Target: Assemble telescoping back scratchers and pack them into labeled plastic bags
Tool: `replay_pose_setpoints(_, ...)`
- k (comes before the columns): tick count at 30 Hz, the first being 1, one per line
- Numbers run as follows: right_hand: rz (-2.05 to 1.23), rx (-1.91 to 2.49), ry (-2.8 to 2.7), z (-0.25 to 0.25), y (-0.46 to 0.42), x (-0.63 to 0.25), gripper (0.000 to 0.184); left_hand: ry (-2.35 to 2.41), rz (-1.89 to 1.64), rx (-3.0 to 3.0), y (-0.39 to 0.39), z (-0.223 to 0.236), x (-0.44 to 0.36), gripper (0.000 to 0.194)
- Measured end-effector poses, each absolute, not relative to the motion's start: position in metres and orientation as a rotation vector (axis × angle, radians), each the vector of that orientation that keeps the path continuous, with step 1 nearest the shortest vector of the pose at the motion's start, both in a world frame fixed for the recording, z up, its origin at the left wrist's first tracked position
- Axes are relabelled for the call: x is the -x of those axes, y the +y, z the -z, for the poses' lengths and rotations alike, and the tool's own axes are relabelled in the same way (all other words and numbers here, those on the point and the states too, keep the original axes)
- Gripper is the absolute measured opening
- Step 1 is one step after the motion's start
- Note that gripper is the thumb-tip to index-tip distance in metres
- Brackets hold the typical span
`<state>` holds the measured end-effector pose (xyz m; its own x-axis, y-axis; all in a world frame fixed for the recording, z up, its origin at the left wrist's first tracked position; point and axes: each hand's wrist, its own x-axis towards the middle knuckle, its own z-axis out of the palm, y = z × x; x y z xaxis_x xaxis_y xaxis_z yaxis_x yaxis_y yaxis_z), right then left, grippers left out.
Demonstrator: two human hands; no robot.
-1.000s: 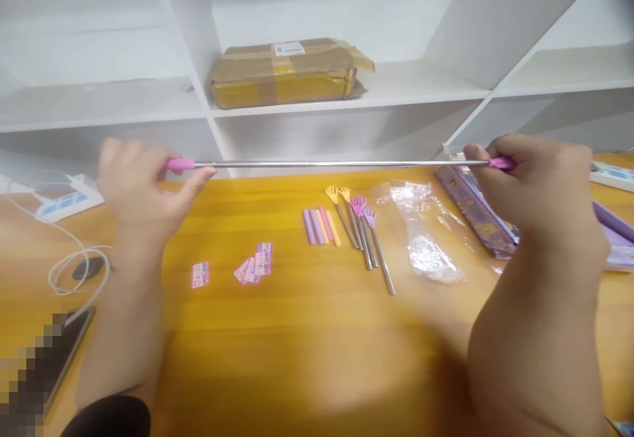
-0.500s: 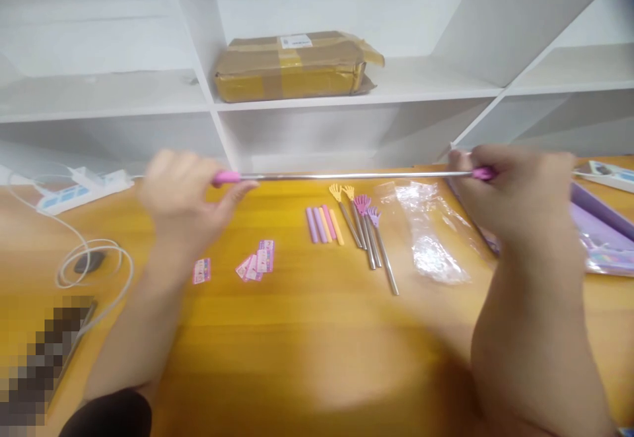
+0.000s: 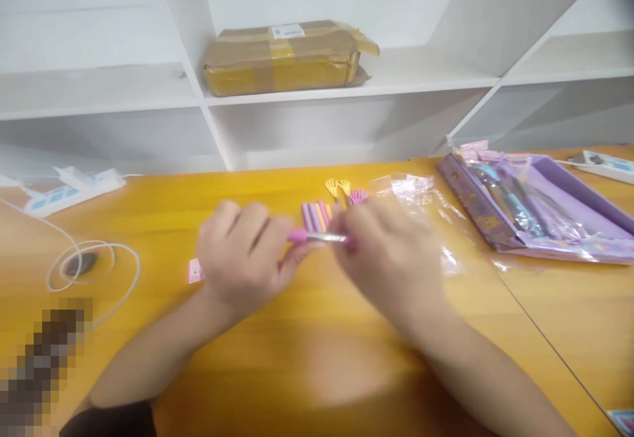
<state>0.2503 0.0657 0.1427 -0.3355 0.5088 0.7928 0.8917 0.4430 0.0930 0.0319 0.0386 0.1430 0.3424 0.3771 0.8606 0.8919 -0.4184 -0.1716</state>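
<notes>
Between my hands is a telescopic back scratcher (image 3: 324,237), its short metal rod showing. My left hand (image 3: 245,249) is closed around its pink handle end. The other end, with a bit of pink showing, is gripped by my right hand (image 3: 393,252), which hides the head. Beyond the hands lie several purple, orange and pink handle tubes (image 3: 311,216), partly covered. Yellow scratcher heads (image 3: 337,188) and a magenta scratcher head (image 3: 357,196) rest beside them, their rods mostly hidden. A small pink printed card (image 3: 195,270) peeks out left of my left hand.
Clear plastic bags (image 3: 403,189) lie behind my right hand. A purple box (image 3: 584,193) with bagged items stands at right. At left are a power strip (image 3: 74,189) and a coiled white cable (image 3: 136,272). A taped carton (image 3: 282,61) sits on the white shelf (image 3: 421,77).
My hands have come together from far apart, and the back scratcher's long rod has collapsed to a short length. The purple box is now uncovered by my right arm.
</notes>
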Motion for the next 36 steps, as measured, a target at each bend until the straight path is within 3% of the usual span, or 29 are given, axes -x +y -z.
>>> replay_pose_setpoints(11, 0.207, 1.069, -2.273, -0.141, 0.069, -0.247, 0.019, -1.222, 0.945, 2.092, 0.051, -0.149, -0.012, 0.035)
replay_pose_setpoints(18, 0.443, 0.846, -2.259, -0.142, 0.079, -0.256, 0.019, -1.344, 0.928, 2.103, 0.052, -0.150, -0.008, 0.037)
replay_pose_setpoints(29, 0.439, 0.740, -2.363, -0.138, 0.089, -0.261, 0.019, -1.216, 0.814, 2.163, 0.058, -0.136, -0.018, 0.017)
replay_pose_setpoints(36, 0.417, 0.718, -2.345, -0.137, 0.092, -0.260, 0.018, -1.164, 0.818, 2.226, 0.062, -0.127, -0.020, 0.022)
